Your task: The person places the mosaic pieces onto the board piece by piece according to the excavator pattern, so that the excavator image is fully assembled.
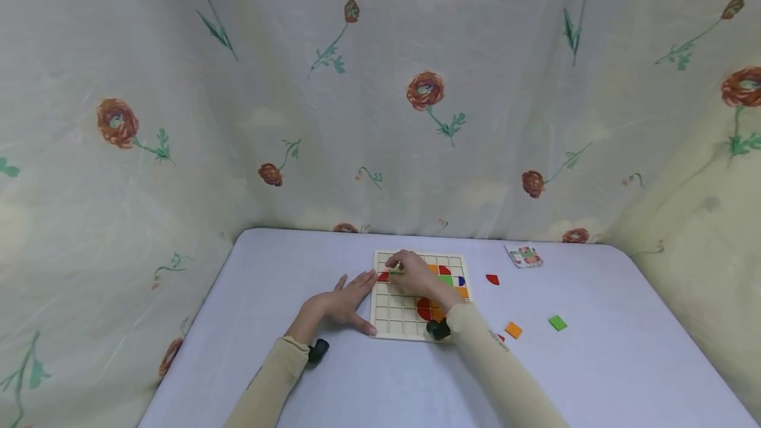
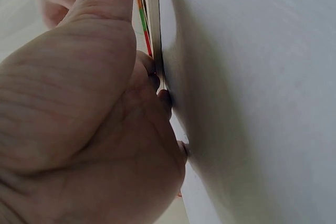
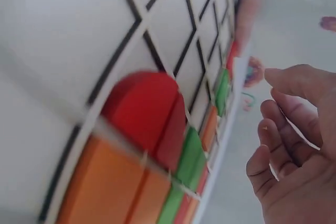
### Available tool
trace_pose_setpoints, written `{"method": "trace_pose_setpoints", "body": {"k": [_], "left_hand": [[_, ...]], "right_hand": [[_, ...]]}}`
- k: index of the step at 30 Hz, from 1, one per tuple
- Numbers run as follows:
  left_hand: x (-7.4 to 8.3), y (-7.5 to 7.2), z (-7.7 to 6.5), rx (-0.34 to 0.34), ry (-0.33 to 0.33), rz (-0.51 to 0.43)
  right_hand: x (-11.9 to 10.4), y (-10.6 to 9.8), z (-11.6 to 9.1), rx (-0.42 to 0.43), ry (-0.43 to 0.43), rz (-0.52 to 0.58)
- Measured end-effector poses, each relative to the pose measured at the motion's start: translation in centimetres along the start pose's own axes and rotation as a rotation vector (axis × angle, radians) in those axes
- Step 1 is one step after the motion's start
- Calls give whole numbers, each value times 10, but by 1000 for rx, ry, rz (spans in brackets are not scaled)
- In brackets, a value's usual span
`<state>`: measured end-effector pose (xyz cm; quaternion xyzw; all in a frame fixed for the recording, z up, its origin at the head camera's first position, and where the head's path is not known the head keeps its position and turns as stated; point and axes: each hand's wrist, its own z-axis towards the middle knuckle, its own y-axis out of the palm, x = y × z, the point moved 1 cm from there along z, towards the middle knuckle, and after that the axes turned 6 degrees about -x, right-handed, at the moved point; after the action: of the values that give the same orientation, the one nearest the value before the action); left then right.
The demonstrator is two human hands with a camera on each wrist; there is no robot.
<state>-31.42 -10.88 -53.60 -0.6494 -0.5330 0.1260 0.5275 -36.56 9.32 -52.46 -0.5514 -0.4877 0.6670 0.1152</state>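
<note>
A pale square grid board [image 1: 389, 314] lies on the table and holds red, orange, green and blue pieces in some cells. My left hand [image 1: 341, 302] is spread flat at its left side, fingertips and thumb touching the board's edge; its palm [image 2: 79, 103] fills much of the left wrist view. Over the upper part of the board is my right hand [image 1: 414, 276], fingers loosely bent. Just by its fingertips are a green piece [image 3: 223, 92] and a red piece [image 1: 383, 277] in the board. Nothing shows between the right fingers [image 3: 273, 140] in the right wrist view.
Right of the board lie a loose red quarter-round piece [image 1: 492, 279], an orange square [image 1: 513, 329] and a green square [image 1: 557, 323]. A patterned card [image 1: 524, 255] is near the table's back edge. A flowered curtain [image 1: 357, 117] hangs behind the table.
</note>
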Motion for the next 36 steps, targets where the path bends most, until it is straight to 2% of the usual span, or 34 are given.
{"method": "trace_pose_setpoints", "body": {"k": [3, 7, 14, 19, 24, 30, 36], "left_hand": [[1, 0, 0, 3, -3, 9], [0, 1, 1, 2, -8, 18], [-1, 4, 1, 7, -14, 5], [-1, 3, 2, 8, -14, 10], [0, 1, 1, 14, -5, 6], [-1, 1, 1, 13, -7, 7], [1, 2, 0, 7, -7, 2]], "right_hand": [[-1, -9, -19, 57, 0, 46], [3, -19, -57, 93, 45, 83], [29, -25, -130, 151, 102, 92], [61, -34, -180, 229, 248, 72], [101, -49, -220, 275, 392, 74], [138, -74, -249, 325, 497, 24], [160, -85, -255, 324, 537, -30]]}}
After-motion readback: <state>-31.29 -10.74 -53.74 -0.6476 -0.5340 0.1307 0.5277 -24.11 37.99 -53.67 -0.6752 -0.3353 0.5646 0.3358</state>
